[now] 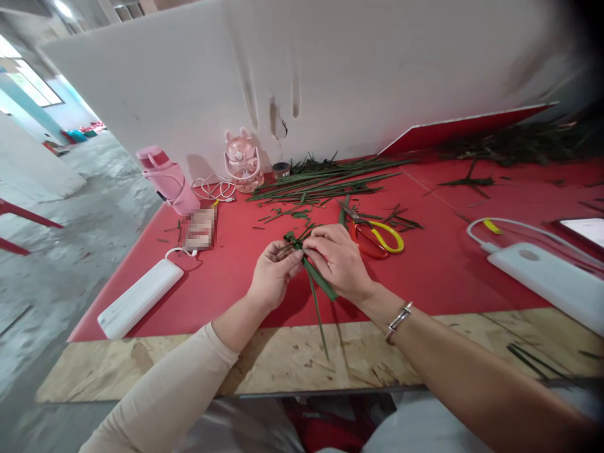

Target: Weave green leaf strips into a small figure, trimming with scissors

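Note:
Between my two hands is a small bundle of green leaf strips (320, 281), knotted or folded at its top, with a broad strip and a thin one hanging down towards me. My left hand (278, 270) pinches the knotted part from the left. From the right, my right hand (337, 258) presses thumb and fingers together on the same strips; the exact grip is partly hidden. Just beyond my right hand lies a pair of scissors (387, 238) with yellow and orange-red handles. Behind them are long green strips (330, 179) and scattered cut pieces.
A red sheet (226, 277) covers the table, with a bare wooden front edge (292, 352). White power banks (141, 299) lie left and right (542, 270) with cables. A pink bottle (167, 182) and a rabbit-eared bottle (243, 163) stand at the back, before a white board (330, 69).

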Tool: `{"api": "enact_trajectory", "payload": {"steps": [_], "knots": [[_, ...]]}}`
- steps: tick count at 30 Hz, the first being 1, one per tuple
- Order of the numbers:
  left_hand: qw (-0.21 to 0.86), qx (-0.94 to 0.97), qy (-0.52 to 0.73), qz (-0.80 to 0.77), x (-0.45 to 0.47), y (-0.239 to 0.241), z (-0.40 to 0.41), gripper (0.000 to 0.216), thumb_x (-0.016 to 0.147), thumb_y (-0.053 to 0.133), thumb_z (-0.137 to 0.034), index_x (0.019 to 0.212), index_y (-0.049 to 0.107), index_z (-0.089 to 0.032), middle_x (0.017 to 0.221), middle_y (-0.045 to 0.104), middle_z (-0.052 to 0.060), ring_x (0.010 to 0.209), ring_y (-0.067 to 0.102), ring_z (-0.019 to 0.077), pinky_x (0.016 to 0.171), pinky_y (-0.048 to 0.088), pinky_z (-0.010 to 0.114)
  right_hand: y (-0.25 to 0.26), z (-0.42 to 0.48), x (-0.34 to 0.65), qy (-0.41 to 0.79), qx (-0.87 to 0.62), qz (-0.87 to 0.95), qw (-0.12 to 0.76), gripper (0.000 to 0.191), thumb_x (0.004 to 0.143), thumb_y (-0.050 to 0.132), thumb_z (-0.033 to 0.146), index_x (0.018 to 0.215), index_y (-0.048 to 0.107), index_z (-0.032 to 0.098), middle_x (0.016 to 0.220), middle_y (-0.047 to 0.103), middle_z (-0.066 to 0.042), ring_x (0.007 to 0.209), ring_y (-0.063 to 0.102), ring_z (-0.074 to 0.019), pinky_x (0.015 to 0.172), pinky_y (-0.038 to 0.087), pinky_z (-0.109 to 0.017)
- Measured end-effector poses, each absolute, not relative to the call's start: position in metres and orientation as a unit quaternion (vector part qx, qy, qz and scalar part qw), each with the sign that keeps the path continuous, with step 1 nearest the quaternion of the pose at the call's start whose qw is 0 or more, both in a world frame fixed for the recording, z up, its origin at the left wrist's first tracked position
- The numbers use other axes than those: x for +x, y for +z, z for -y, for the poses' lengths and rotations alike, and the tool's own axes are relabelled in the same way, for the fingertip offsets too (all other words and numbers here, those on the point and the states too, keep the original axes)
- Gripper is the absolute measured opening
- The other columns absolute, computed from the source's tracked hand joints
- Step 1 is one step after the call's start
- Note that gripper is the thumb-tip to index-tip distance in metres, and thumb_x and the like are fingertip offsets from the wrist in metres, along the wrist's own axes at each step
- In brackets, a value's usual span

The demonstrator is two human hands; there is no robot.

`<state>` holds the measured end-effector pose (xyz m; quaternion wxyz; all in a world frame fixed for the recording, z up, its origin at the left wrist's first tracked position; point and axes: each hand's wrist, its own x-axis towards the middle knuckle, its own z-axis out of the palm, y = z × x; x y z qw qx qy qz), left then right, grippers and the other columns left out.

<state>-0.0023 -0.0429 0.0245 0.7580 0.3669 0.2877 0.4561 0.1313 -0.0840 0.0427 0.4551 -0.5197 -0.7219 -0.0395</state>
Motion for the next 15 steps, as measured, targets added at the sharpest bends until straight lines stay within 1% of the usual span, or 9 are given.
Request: {"api": "enact_trajectory", "payload": {"steps": [3,7,10,12,13,15], "knots": [[0.776,0.343,0.446,-0.286,-0.003,0.026,0.041,0.032,0.054,0.077,-0.015,0.081,0.059,-0.014,0.071,0.061,-0.002,0.065,0.058,0.0058,0.060,0.045,0.016,0.041,0.081,0.131,-0.040,-0.534,0.720,0.442,0.012,0.084,0.048,0.019,0.079,0.060,0.017,0.083,0.059,-0.007,0.083,0.050,-0.0190,0.078,0.041,-0.032],[0.780,0.383,0.403,-0.288,-0.006,0.024,0.034,0.027,0.058,0.075,-0.015,0.082,0.063,-0.013,0.075,0.064,0.001,0.066,0.058,0.0064,0.062,0.045,0.017,0.037,0.080,0.131,0.042,-0.553,0.703,0.446,0.010,0.082,0.048,0.017,0.077,0.057,0.016,0.077,0.058,-0.006,0.077,0.052,-0.0171,0.071,0.042,-0.029],[0.734,0.471,0.390,-0.294,-0.010,0.021,0.027,0.021,0.060,0.073,-0.017,0.079,0.065,-0.014,0.073,0.064,0.001,0.064,0.057,0.0079,0.064,0.046,0.021,0.036,0.080,0.131,0.121,-0.566,0.676,0.455,0.008,0.078,0.050,0.018,0.073,0.057,0.017,0.074,0.057,-0.004,0.070,0.052,-0.0151,0.065,0.040,-0.027],[0.654,0.556,0.413,-0.303,-0.012,0.021,0.026,0.018,0.061,0.070,-0.017,0.078,0.065,-0.015,0.072,0.065,0.001,0.067,0.058,0.0103,0.070,0.046,0.024,0.036,0.078,0.131,0.223,-0.580,0.627,0.471,0.008,0.075,0.053,0.021,0.069,0.056,0.017,0.067,0.056,-0.002,0.063,0.050,-0.0134,0.059,0.037,-0.026],[0.604,0.599,0.427,-0.308,-0.012,0.021,0.026,0.017,0.062,0.069,-0.017,0.079,0.065,-0.015,0.074,0.065,0.002,0.070,0.058,0.0117,0.072,0.046,0.026,0.037,0.077,0.131,0.296,-0.586,0.580,0.483,0.008,0.073,0.054,0.022,0.067,0.056,0.017,0.062,0.054,0.000,0.057,0.047,-0.0120,0.054,0.035,-0.025],[0.507,0.670,0.446,-0.309,-0.014,0.022,0.028,0.016,0.065,0.066,-0.018,0.081,0.066,-0.016,0.078,0.066,0.003,0.075,0.059,0.0136,0.076,0.045,0.028,0.040,0.075,0.133,0.470,-0.575,0.454,0.492,0.008,0.067,0.055,0.023,0.063,0.051,0.017,0.049,0.044,0.004,0.044,0.035,-0.0085,0.044,0.027,-0.023]]}}
